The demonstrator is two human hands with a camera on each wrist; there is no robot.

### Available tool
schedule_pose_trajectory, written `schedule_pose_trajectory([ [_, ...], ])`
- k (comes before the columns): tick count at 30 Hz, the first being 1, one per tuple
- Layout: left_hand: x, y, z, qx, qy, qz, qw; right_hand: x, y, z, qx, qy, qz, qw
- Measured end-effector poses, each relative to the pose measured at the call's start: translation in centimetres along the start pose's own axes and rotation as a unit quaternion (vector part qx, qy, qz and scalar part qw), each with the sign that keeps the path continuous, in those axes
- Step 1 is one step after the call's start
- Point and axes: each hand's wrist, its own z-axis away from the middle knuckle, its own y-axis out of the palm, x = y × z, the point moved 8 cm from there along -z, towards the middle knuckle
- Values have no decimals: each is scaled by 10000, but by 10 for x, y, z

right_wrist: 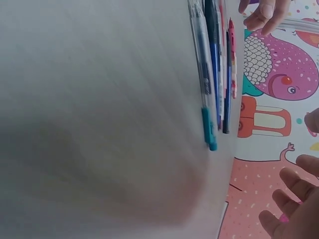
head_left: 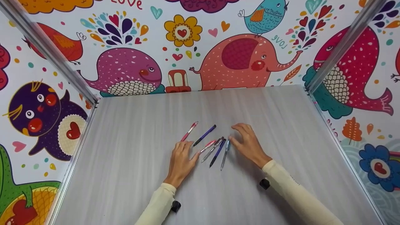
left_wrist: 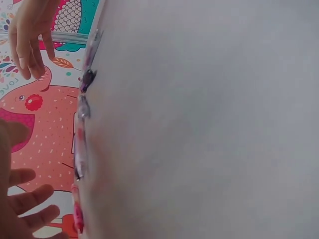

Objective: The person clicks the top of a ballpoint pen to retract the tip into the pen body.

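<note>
Several pens lie loosely grouped on the grey table. At the left is a pink pen [head_left: 189,131], then a dark blue pen [head_left: 204,135]. To their right lie a second pink pen [head_left: 208,146], a clear pen with a dark grip [head_left: 212,150], a purple-blue pen [head_left: 217,153] and a clear pen with a teal end [right_wrist: 207,124]. My left hand [head_left: 181,161] is beside the two pink pens, fingers spread and holding nothing. Relaxed fingers show on my right hand [head_left: 250,145], over the table just right of the teal-ended pen, with nothing held.
The grey table [head_left: 125,187] has metal edging along its left side [head_left: 75,159] and right side. Panels printed with cartoon animals, among them an elephant [head_left: 237,62], stand behind it and at both sides. Metal posts [head_left: 340,50] rise at the back corners.
</note>
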Motion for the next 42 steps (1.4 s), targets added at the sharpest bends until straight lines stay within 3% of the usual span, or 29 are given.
schedule_pose_trajectory([
  [9,1,2,9,-281,100,183,9994,-6,22,9,166,275,-314,9990],
  [25,4,8,23,-241,33,147,9996,-12,47,12,310,792,-965,9917],
  [34,8,13,29,-359,120,24,9993,-12,62,11,342,808,-1044,9907],
  [42,9,18,30,-296,130,-102,9994,-8,71,10,346,480,-639,9962],
])
